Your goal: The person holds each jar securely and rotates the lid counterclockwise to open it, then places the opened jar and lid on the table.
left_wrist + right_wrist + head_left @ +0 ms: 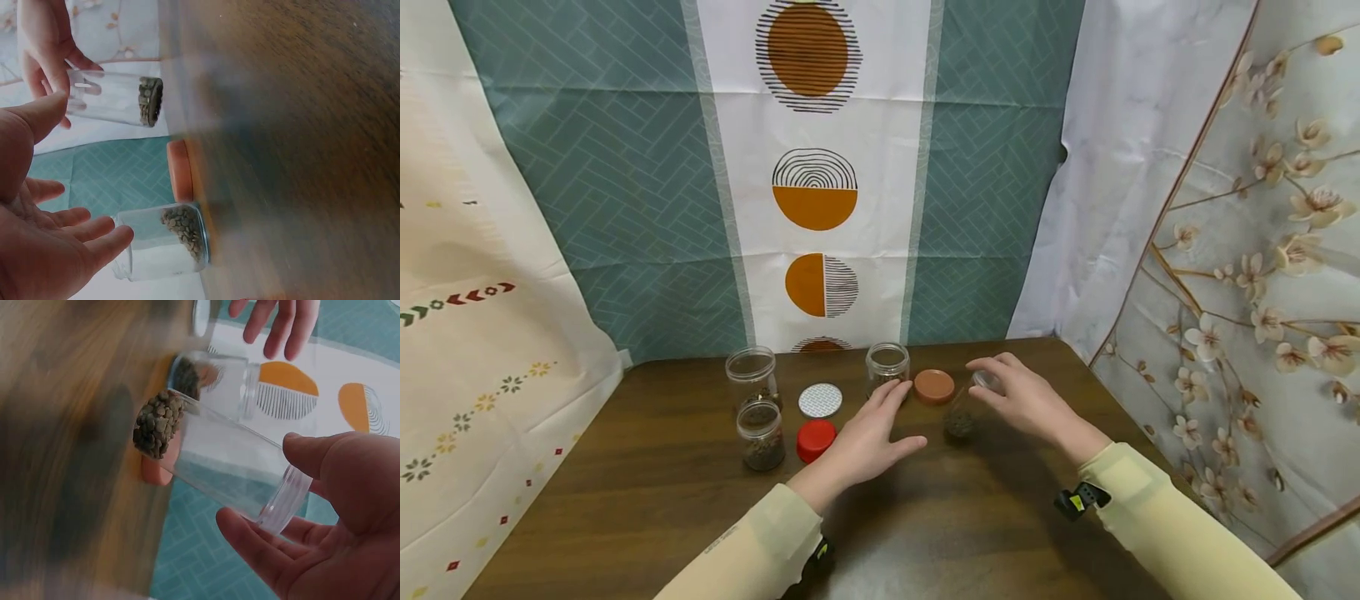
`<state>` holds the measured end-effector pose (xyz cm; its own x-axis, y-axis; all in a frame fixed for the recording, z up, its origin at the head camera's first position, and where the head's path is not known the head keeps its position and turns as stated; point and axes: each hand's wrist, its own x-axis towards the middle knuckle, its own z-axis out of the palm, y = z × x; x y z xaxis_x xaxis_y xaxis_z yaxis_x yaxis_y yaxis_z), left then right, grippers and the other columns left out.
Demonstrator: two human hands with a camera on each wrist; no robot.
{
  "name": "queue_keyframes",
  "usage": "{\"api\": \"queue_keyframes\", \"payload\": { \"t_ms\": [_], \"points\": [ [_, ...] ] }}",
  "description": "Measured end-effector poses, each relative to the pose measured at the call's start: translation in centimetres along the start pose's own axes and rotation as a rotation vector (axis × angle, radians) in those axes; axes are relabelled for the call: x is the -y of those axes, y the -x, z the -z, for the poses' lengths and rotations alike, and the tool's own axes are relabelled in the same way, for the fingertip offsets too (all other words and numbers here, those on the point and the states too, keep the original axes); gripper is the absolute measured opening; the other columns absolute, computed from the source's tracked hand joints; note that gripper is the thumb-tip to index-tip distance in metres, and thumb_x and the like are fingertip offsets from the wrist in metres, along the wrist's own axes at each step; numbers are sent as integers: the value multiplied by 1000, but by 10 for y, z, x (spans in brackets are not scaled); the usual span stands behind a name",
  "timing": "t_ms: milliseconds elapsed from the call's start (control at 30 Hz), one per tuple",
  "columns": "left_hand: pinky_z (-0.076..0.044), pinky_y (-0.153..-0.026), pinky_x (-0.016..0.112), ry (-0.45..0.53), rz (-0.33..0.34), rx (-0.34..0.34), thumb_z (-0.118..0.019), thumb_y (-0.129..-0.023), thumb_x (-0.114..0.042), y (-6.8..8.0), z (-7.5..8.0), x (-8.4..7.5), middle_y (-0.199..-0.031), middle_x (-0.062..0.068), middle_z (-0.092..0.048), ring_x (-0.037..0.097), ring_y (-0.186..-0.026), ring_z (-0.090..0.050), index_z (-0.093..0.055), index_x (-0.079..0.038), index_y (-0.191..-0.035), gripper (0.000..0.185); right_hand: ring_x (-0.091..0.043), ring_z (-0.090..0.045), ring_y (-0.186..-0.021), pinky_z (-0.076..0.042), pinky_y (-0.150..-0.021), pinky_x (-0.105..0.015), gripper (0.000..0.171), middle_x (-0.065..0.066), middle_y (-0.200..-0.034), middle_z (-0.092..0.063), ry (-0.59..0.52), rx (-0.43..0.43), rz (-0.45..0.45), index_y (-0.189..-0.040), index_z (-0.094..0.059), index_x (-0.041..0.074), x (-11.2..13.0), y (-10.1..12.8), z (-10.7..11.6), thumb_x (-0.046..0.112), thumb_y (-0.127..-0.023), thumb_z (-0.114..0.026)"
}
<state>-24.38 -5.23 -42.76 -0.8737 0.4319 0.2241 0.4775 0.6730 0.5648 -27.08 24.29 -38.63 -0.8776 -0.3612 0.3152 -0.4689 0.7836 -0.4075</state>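
Observation:
My right hand (1021, 395) grips a tall clear jar (228, 459) round its open rim, thumb on one side and fingers on the other. The jar is tilted and its base shows above the table in the left wrist view; small brown bean-like pieces (157, 424) lie at its bottom. My left hand (868, 443) is spread with nothing in it, in front of a shorter clear jar (164, 242) that also holds brown pieces. Beside that jar lies an orange-brown lid (934, 387).
On the left of the brown table (625, 500) stand two clear jars, a larger one (751, 371) behind a smaller one (761, 433), both with dark pieces inside. Near them lie a white patterned lid (820, 401) and a red lid (815, 439). Patterned curtains (625, 208) hang behind.

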Motion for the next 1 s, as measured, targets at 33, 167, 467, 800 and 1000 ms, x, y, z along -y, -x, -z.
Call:
{"api": "queue_keyframes", "payload": {
  "t_ms": [33,167,467,800,1000],
  "points": [
    [-46,-116,62,1,2,2,-82,-101,-47,1,0,0,-177,15,-32,38,-154,-46,-34,-14,-173,92,-28,-69,-108,-57,-92,-55,41,-11,-130,-63,-13,2,3,-147,-69,16,2,0,-1,31,-109,-74],
    [-48,-115,60,8,1,-6,-84,-99,-47,3,2,0,-176,15,-33,37,-152,-48,-35,-15,-173,94,-28,-68,-110,-56,-94,-56,41,-12,-135,-63,-45,-2,27,-147,-69,16,10,-1,-5,32,-109,-73],
    [-48,-115,59,16,12,-13,-89,-96,-44,7,6,2,-173,13,-37,37,-152,-47,-34,-15,-173,99,-28,-65,-120,-53,-101,-56,38,-8,-139,-65,-128,13,47,-142,-71,19,26,-7,-11,33,-108,-75],
    [-50,-113,59,20,1,-6,-92,-93,-38,9,1,6,-171,17,-39,39,-150,-50,-31,-12,-174,105,-21,-62,-106,-52,-90,-45,37,-3,-130,-66,-252,51,33,-139,-72,22,44,-14,-19,39,-106,-77],
    [-48,-114,60,33,13,-48,-93,-92,-37,10,3,7,-170,19,-40,40,-151,-47,-26,-14,-175,110,-21,-62,-106,-53,-91,-44,35,-1,-130,-68,-314,59,54,-138,-73,21,50,-16,-21,37,-107,-77]
  ]
}}
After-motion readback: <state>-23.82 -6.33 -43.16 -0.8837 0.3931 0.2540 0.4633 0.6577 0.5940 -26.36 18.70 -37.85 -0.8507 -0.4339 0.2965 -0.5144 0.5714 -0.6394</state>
